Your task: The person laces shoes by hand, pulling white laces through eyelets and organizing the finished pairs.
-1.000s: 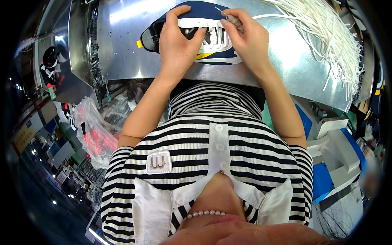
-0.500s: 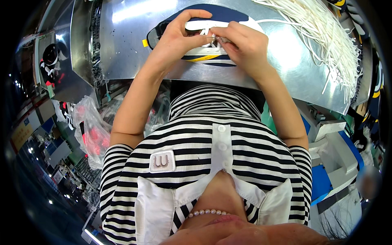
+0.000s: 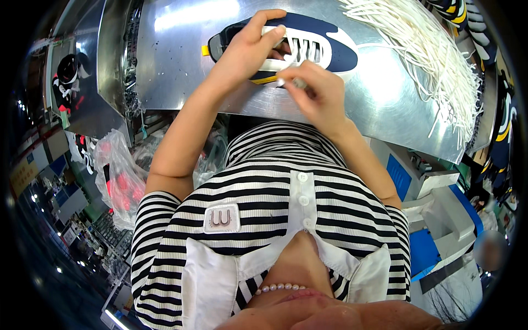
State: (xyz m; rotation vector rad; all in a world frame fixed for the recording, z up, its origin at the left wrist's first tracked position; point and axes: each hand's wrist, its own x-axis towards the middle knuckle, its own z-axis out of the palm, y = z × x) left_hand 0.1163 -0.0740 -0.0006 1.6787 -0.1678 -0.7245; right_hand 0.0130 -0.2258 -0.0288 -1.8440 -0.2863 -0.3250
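A navy and white shoe upper (image 3: pixel 342 53) with a yellow stripe lies on the metal bench, its toe to the right. White lace rows (image 3: pixel 305 50) cross its front opening. My left hand (image 3: pixel 248 50) grips the upper near the heel end; thumb and index lie over the far edge, while other fingertips show inside the opening. Close to the near side of the upper, my right hand (image 3: pixel 322 91) is closed in a pinch on a white shoelace (image 3: pixel 281 82), whose end pokes out past the fingers. Something small and greyish also shows between those fingers, too unclear to name.
A thick bundle of loose white laces (image 3: pixel 423 60) spreads over the right of the metal bench (image 3: pixel 181 71). More navy, white and yellow pieces (image 3: pixel 503 104) hang at far right. A clear plastic bag (image 3: pixel 118 181) with pinkish-red contents is at left, below the bench.
My right hand has drawn down toward me, away from the lace rows, with the shoelace. My left thumb has parted from it and lifted to the far edge. The upper has shifted slightly nearer.
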